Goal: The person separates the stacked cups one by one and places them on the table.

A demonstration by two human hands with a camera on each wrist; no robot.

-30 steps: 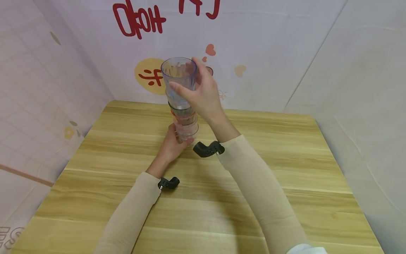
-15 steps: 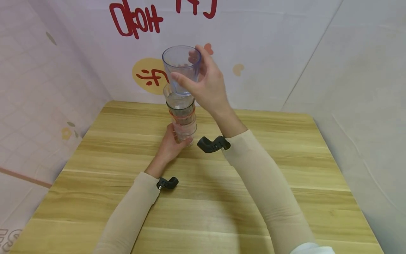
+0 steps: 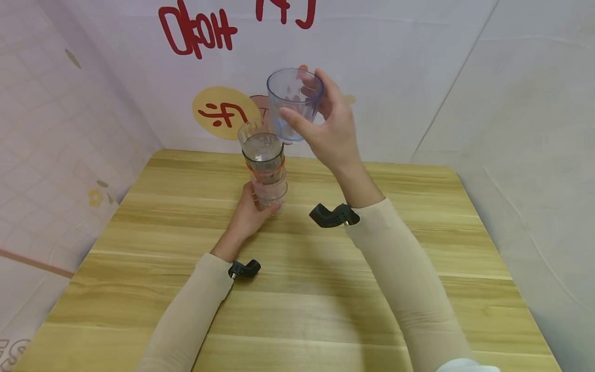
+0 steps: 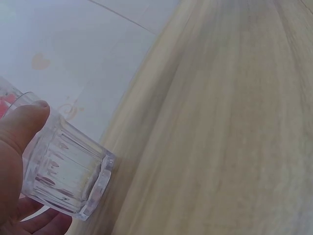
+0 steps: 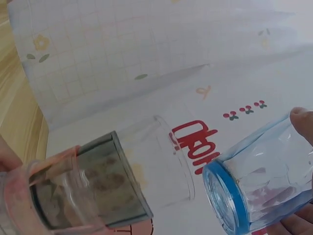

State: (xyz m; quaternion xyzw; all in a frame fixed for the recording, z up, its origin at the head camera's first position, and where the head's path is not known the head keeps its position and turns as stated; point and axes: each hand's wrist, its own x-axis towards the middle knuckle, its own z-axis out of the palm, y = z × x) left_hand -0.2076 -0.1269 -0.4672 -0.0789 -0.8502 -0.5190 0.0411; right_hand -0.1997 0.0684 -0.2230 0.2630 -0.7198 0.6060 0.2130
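A stack of nested clear tumblers (image 3: 266, 168) stands near the table's back edge, the upper ones tinted grey and red under a colourless top one. My left hand (image 3: 251, 213) grips the stack low down, thumb in front. In the left wrist view, a clear ribbed tumbler (image 4: 68, 169) forms its base, just above or on the wood. My right hand (image 3: 332, 129) holds a blue-tinted tumbler (image 3: 280, 101), mouth up, to the upper right of the stack. In the right wrist view, a gap separates this tumbler's base (image 5: 227, 198) from the top tumbler's rim (image 5: 190, 183).
The wooden table (image 3: 297, 310) reaches to the printed white backdrop (image 3: 395, 67) behind. A pale side panel (image 3: 544, 155) borders it on the right, another (image 3: 69, 155) on the left. Black wrist mounts (image 3: 332, 216) stick out from both sleeves.
My right hand has lifted the blue tumbler up out of the stack, then shifted it to the right. My left hand stays at the base of the stack.
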